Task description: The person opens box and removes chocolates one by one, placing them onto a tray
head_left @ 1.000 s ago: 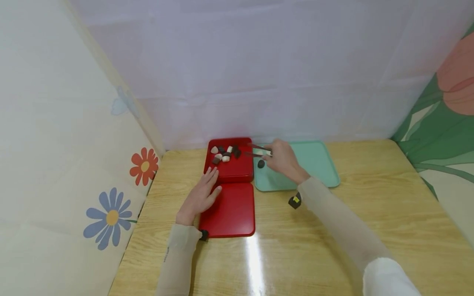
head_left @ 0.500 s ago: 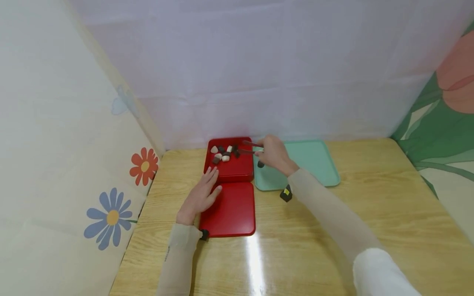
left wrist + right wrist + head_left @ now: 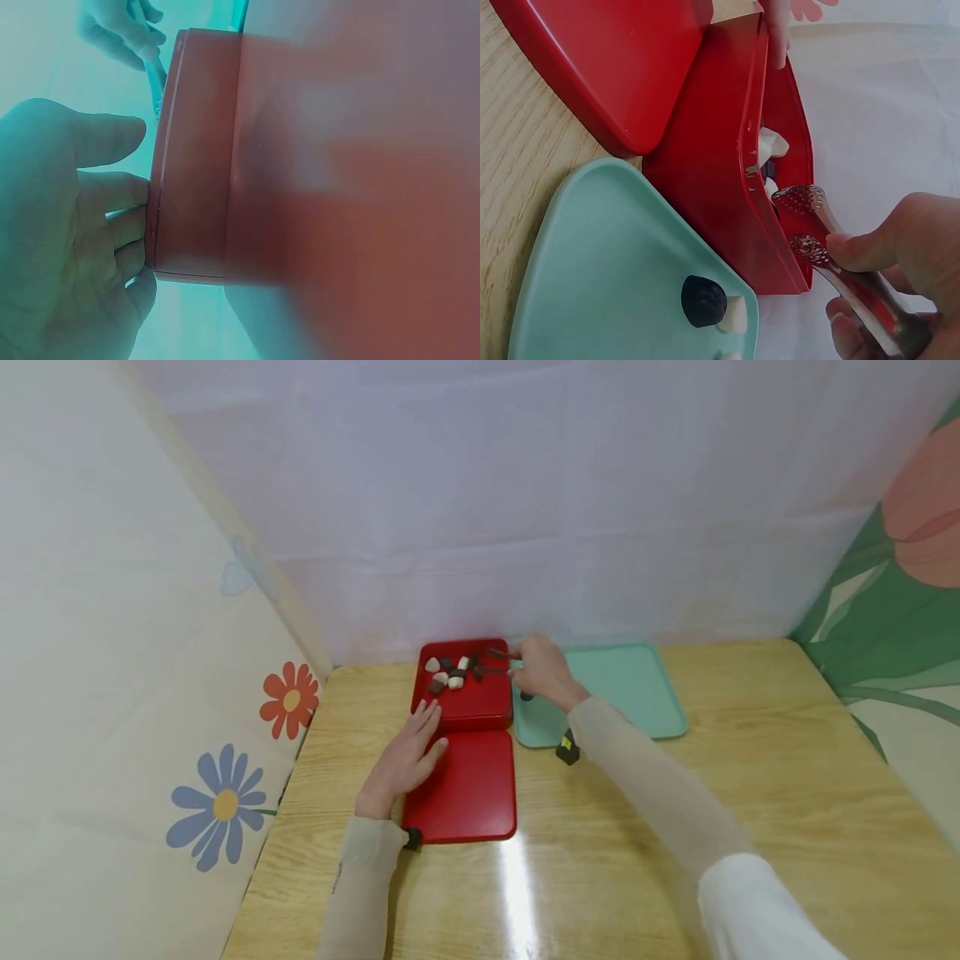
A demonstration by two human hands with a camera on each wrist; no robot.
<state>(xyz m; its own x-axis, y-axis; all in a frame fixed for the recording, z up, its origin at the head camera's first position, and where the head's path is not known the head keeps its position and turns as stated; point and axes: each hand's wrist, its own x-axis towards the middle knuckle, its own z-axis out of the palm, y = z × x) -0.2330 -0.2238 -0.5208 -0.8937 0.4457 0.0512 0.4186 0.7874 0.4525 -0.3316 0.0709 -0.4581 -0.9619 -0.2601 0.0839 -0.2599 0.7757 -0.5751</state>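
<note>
Right hand gripping tongs, the empty tips parted over the box near its right edge; left hand, fingers extended, at the near edge. Pieces lie inside; others along the tray's left edge. Apparent step: reaching for a piece; next calls for closing the tips.

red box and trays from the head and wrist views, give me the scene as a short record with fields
red box: open, dark pieces and white pieces inside
left hand: fingers over the box's rim
right hand: holds metal tongs
tongs' tips: apart, at the box's opening, nothing seen between them
flat red lid: on the table, near side of the box
green tray: right of the box, dark piece and white piece side by side
</note>
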